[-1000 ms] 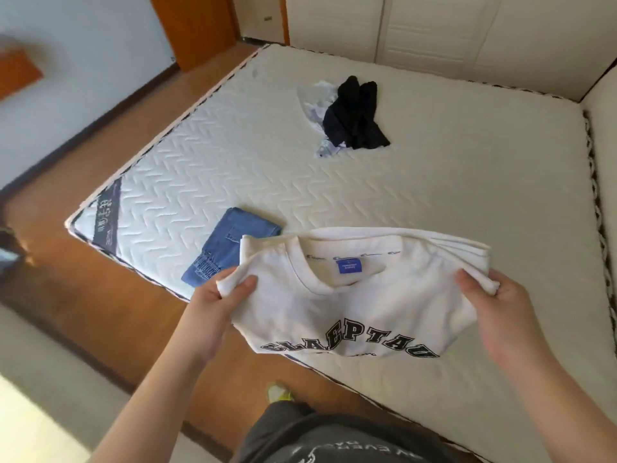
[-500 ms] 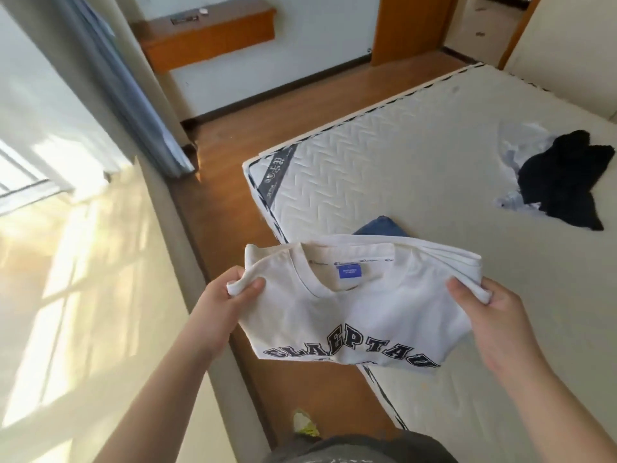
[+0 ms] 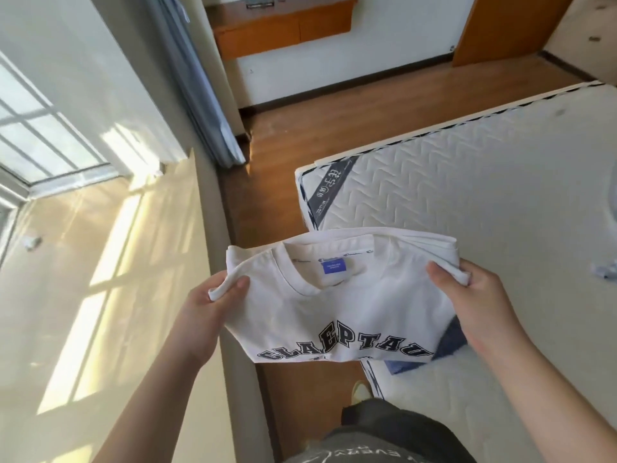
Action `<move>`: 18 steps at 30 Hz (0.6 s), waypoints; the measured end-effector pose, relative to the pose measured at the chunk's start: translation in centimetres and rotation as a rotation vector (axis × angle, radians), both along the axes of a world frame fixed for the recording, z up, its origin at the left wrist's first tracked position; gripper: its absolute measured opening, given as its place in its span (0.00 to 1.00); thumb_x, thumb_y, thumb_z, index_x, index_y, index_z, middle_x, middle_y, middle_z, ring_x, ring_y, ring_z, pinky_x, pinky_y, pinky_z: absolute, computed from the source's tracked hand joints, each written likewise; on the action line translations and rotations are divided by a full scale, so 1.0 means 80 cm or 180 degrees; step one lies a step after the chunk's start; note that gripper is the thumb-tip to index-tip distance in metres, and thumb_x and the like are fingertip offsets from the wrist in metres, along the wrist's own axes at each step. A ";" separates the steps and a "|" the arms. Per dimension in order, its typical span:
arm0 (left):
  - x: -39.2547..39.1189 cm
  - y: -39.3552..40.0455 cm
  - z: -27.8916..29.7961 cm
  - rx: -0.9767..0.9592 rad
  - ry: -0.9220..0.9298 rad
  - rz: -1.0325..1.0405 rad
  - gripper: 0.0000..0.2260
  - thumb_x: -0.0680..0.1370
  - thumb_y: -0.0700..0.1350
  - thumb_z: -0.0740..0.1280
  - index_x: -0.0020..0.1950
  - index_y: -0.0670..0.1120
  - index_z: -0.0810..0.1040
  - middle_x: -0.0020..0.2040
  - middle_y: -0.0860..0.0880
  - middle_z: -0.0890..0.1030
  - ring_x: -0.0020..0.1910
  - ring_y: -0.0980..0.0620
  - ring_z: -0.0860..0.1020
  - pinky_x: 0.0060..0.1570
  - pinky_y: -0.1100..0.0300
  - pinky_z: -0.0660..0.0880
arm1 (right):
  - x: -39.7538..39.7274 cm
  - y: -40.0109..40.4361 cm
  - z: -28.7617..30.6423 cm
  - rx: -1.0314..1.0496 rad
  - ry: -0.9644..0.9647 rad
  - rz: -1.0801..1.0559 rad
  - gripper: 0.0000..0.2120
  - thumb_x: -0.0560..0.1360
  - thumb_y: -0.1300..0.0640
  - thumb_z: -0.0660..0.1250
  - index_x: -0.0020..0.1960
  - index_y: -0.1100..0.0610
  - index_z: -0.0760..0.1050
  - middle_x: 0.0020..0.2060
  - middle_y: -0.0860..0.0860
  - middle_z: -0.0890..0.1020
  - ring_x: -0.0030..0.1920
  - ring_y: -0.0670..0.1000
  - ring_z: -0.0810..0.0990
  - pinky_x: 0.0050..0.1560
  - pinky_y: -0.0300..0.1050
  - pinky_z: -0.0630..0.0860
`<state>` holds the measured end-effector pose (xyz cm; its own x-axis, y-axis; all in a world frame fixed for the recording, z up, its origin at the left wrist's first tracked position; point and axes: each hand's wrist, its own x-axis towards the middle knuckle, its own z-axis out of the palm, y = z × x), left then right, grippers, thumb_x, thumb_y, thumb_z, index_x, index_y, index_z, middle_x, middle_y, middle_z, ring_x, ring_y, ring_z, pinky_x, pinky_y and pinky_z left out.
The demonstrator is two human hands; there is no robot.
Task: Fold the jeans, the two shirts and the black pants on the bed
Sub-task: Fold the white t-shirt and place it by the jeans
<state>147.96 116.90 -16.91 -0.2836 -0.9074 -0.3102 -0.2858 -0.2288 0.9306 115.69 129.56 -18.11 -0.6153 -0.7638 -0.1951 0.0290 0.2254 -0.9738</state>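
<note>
A folded white shirt (image 3: 337, 302) with black block letters and a blue neck label hangs in the air over the bed's near corner. My left hand (image 3: 207, 312) pinches its left edge. At the right edge, my right hand (image 3: 477, 295) grips the stacked folds. The folded blue jeans (image 3: 434, 352) lie on the mattress (image 3: 500, 195) under the shirt, mostly hidden by it. A scrap of the second pale shirt (image 3: 606, 270) shows at the right frame edge. The black pants are out of view.
Wooden floor (image 3: 334, 115) runs along the bed's left side. A low beige ledge (image 3: 213, 262) and a sunlit window area lie to my left, with a blue-grey curtain (image 3: 207, 95). A wooden wall shelf (image 3: 283, 25) hangs on the far wall.
The view has swung left, so the black pants and most of the pale shirt left the frame. Both hands kept their hold on the white shirt, which now covers most of the jeans.
</note>
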 end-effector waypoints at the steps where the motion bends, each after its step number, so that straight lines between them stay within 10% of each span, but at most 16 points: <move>1: -0.004 -0.011 0.003 -0.0026 -0.0020 0.0077 0.08 0.80 0.48 0.66 0.52 0.48 0.84 0.48 0.47 0.85 0.47 0.52 0.83 0.49 0.56 0.77 | -0.002 -0.020 0.002 -0.0029 -0.0129 0.0081 0.10 0.77 0.58 0.70 0.39 0.48 0.84 0.37 0.47 0.85 0.38 0.45 0.80 0.44 0.44 0.74; 9: 0.010 -0.099 0.011 -0.0021 0.0056 0.0604 0.10 0.80 0.50 0.66 0.52 0.47 0.84 0.48 0.47 0.85 0.47 0.53 0.82 0.47 0.58 0.75 | 0.001 -0.180 0.006 0.0010 -0.0265 0.0631 0.10 0.68 0.43 0.73 0.46 0.46 0.85 0.45 0.53 0.87 0.45 0.52 0.83 0.51 0.51 0.76; 18: 0.079 -0.263 -0.023 -0.0016 0.0137 0.0678 0.13 0.80 0.51 0.66 0.53 0.43 0.83 0.50 0.42 0.85 0.50 0.44 0.83 0.52 0.49 0.74 | 0.055 -0.372 -0.031 0.0141 0.0023 0.0764 0.04 0.77 0.53 0.70 0.49 0.47 0.84 0.45 0.50 0.87 0.49 0.54 0.84 0.55 0.53 0.76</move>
<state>154.28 95.86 -18.72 -0.0982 -0.9497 -0.2973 -0.1914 -0.2751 0.9422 120.13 99.80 -20.61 -0.4186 -0.8791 -0.2279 -0.0374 0.2674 -0.9629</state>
